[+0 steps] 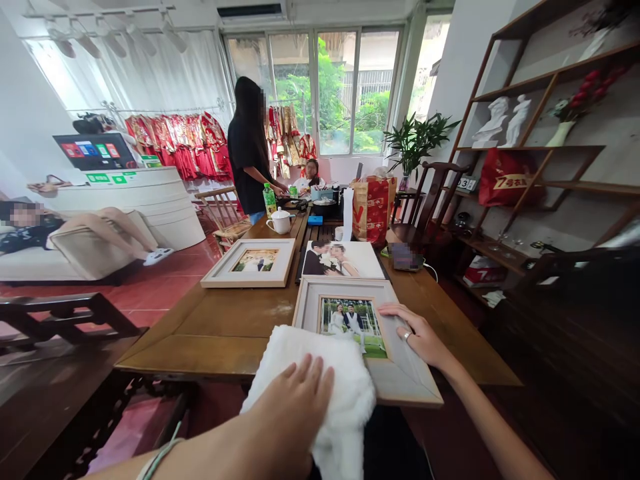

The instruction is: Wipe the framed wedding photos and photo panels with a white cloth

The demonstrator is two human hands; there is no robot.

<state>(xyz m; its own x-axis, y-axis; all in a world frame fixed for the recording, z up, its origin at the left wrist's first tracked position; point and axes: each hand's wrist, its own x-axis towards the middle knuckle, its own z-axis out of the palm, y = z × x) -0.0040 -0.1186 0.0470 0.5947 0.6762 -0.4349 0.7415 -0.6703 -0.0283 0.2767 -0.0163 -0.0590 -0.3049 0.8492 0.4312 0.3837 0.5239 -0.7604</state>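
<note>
A white fluffy towel [320, 367] lies bunched over the lower left part of a light-coloured picture frame [410, 367]. My left hand [295, 400] is on the towel, its fingers bent over it and its thumb hidden. The frame holds a photo [350, 320] of a couple outdoors, its lower left partly covered by the towel. On the frame's right border rests my right hand [415, 333], fingers stretched out flat, a ring on one digit. The frame's near edge sticks out past the wooden table [200, 333].
A second framed photo [247, 263] and an unframed couple print [343, 259] lie further back. Beyond them stand a white teapot [281, 221], a green bottle [270, 198] and a red-and-brown bag [373, 210]. A person [247, 153] stands at the table's left side; a wooden chair [425, 200] is at right.
</note>
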